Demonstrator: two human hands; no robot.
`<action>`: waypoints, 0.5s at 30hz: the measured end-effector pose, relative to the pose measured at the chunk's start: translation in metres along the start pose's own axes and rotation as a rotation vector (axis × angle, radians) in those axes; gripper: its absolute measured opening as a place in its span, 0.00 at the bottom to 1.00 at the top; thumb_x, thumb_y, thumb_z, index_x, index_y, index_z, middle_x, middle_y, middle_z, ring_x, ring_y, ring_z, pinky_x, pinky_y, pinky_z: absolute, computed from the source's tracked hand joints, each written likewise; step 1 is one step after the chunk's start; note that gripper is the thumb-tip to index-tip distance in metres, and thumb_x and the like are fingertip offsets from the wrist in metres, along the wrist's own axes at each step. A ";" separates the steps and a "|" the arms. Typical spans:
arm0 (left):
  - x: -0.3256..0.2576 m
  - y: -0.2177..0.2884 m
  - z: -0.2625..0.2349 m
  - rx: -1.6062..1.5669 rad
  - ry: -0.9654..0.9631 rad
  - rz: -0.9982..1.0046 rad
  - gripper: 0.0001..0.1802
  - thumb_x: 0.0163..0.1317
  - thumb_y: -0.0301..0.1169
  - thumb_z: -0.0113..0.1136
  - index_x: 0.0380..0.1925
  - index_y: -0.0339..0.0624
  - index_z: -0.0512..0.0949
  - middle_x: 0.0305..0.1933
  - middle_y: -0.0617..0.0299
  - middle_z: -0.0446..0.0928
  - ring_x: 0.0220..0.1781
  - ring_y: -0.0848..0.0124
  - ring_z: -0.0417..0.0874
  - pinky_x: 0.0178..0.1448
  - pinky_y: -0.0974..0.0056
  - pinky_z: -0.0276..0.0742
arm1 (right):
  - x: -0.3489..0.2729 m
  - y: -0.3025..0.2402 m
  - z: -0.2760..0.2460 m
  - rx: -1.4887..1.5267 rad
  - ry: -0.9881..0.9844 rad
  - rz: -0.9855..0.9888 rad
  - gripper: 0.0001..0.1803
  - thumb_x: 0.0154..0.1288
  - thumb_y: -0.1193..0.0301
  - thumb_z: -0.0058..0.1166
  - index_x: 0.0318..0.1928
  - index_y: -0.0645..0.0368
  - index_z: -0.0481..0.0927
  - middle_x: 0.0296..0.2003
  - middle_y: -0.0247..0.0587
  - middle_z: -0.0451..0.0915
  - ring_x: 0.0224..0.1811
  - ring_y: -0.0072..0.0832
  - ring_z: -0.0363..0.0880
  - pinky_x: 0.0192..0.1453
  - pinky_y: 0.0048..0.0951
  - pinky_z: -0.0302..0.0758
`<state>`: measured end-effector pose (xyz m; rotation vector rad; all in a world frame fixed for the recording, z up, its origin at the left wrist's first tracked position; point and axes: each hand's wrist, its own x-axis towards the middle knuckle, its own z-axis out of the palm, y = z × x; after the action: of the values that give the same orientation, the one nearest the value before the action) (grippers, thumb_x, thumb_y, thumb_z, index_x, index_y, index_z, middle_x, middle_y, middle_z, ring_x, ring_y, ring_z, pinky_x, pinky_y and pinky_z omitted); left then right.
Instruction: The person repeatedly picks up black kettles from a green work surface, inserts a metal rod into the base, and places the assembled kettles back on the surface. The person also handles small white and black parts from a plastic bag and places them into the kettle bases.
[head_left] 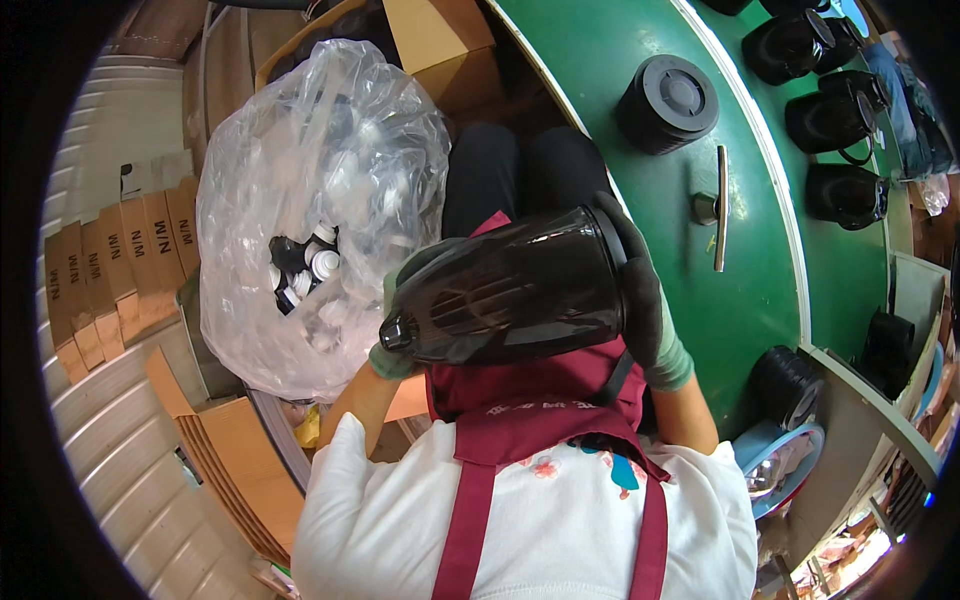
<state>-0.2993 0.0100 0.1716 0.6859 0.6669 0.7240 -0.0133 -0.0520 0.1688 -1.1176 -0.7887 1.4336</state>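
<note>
A glossy black jug [510,290] lies on its side above my lap, its wide rim toward the right and a small dark knob at its lower left. My left hand [398,362], in a dark glove with a green cuff, holds the narrower end; the jug hides most of its fingers. Around the wide rim wraps my right hand [643,290], gloved the same way. Just left of the jug stands a big clear plastic bag [390,160] with several white and black caps [325,264] showing through its opening.
On the green table [660,210] at right are a round black lidded container [667,105] and a small metal piece by a thin strip [721,210]. Several black jugs [845,195] line the far right. Flat cardboard boxes [130,250] lean at left; a blue basin [790,460] stands lower right.
</note>
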 end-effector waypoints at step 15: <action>0.007 -0.075 -0.040 -0.518 -0.145 -0.368 0.35 0.77 0.44 0.49 0.77 0.36 0.59 0.81 0.47 0.59 0.80 0.54 0.64 0.83 0.48 0.61 | -0.010 -0.027 0.011 -0.267 -0.055 -0.003 0.56 0.71 0.33 0.46 0.81 0.64 0.52 0.80 0.51 0.55 0.83 0.41 0.52 0.84 0.41 0.46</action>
<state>-0.2981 -0.0139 0.0902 0.1283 0.4277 0.4689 -0.0148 -0.0559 0.1993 -1.2814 -1.0432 1.3886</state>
